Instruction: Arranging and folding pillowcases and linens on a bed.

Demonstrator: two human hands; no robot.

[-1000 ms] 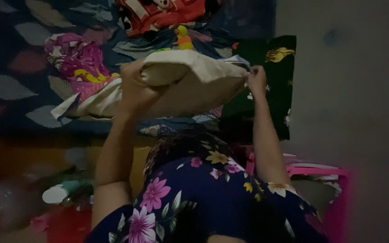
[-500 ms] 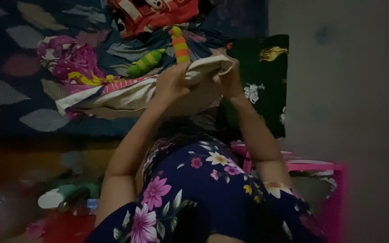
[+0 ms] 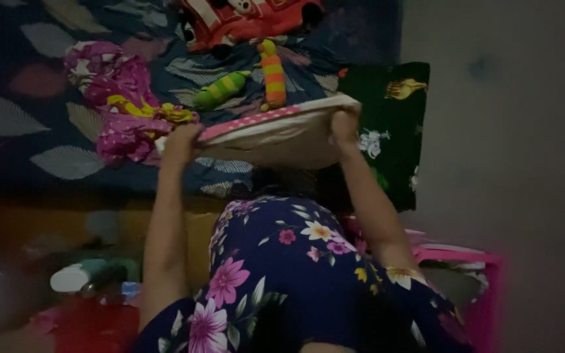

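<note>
I hold a cream cloth with a pink dotted edge [image 3: 276, 137] stretched out over the bed. My left hand [image 3: 181, 140] grips its left end. My right hand [image 3: 344, 124] grips its right corner. The cloth hangs flat between them, just above the dark blue leaf-patterned bedsheet [image 3: 27, 117]. Behind the cloth lie a green striped soft toy [image 3: 220, 89] and an orange and yellow striped soft toy [image 3: 273, 75].
A crumpled pink patterned garment [image 3: 116, 104] lies left of the cloth. A red cushion [image 3: 243, 19] sits at the top. A dark green printed cloth [image 3: 393, 131] hangs at the bed's right. A pink basket [image 3: 485, 287] stands at lower right, bottles [image 3: 83, 278] at lower left.
My hands were bunched together on the folded cloth; now they have spread apart, the left hand moving left, and the cloth is pulled out flat and lower.
</note>
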